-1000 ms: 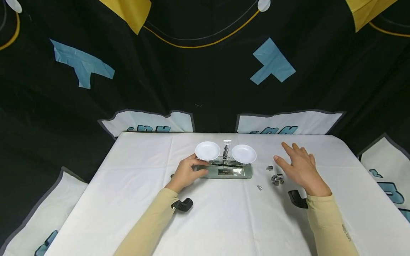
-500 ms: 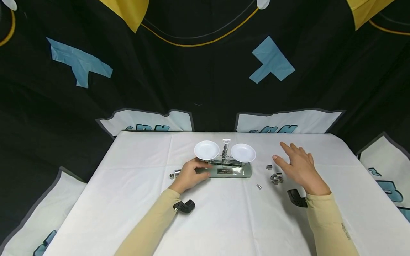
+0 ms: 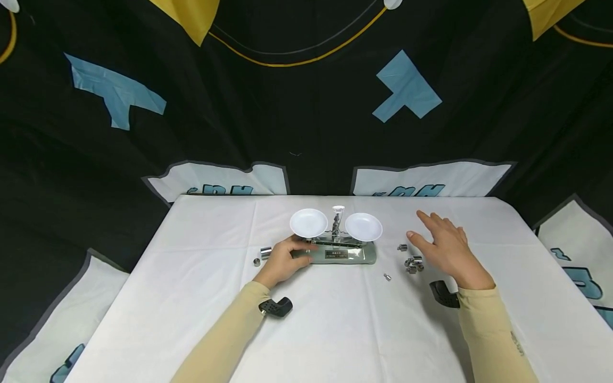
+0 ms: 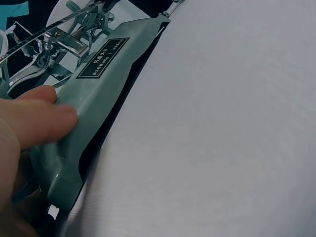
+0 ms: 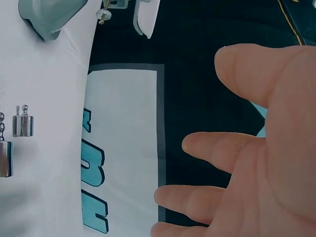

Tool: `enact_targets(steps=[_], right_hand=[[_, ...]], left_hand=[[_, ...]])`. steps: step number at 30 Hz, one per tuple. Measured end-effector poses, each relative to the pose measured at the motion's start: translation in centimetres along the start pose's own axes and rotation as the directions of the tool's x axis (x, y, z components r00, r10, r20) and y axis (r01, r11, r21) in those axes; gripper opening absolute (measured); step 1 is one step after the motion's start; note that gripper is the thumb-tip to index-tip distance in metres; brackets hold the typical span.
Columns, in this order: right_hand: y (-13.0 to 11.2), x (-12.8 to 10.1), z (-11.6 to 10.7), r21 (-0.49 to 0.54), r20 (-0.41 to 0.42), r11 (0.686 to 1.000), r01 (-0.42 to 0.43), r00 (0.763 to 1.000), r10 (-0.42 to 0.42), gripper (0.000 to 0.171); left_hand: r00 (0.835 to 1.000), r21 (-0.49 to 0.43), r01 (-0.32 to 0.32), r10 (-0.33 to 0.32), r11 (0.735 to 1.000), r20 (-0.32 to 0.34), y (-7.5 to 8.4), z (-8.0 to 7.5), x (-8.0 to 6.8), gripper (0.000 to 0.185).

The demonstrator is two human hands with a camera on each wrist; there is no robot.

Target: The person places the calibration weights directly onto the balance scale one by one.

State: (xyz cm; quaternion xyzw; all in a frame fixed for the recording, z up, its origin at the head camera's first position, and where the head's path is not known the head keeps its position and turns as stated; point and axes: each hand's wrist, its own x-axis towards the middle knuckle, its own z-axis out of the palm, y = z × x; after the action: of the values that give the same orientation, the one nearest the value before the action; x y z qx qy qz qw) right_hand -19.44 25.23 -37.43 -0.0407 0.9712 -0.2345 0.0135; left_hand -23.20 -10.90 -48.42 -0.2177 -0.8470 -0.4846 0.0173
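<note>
A green balance scale stands on the white-covered table, its left pan and right pan with nothing on them. My left hand holds the left end of its base. In the left wrist view the thumb lies on the front face, while another fingertip shows behind it. My right hand hovers palm down with spread fingers, touching nothing. Near it lies a cluster of small metal weights. A single weight is behind them, and a smaller one lies toward the front.
Left of my left hand are a larger metal weight and a small one. White cloth covers the table. A dark curtain with printed shapes hangs behind its far edge.
My left hand has slid slightly right along the scale's base, uncovering the weights to its left. My right hand stays nearly still. The head view has tilted a little.
</note>
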Motion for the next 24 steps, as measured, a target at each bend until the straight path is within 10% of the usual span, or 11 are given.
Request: enact_targets(steps=[24], right_hand=[[1.2, 0.6, 0.3, 0.181, 0.059, 0.983, -0.04, 0.998, 0.03, 0.067]], left_hand=[[1.0, -0.015, 0.02, -0.02, 1.0, -0.005, -0.2, 0.1, 0.1, 0.028]])
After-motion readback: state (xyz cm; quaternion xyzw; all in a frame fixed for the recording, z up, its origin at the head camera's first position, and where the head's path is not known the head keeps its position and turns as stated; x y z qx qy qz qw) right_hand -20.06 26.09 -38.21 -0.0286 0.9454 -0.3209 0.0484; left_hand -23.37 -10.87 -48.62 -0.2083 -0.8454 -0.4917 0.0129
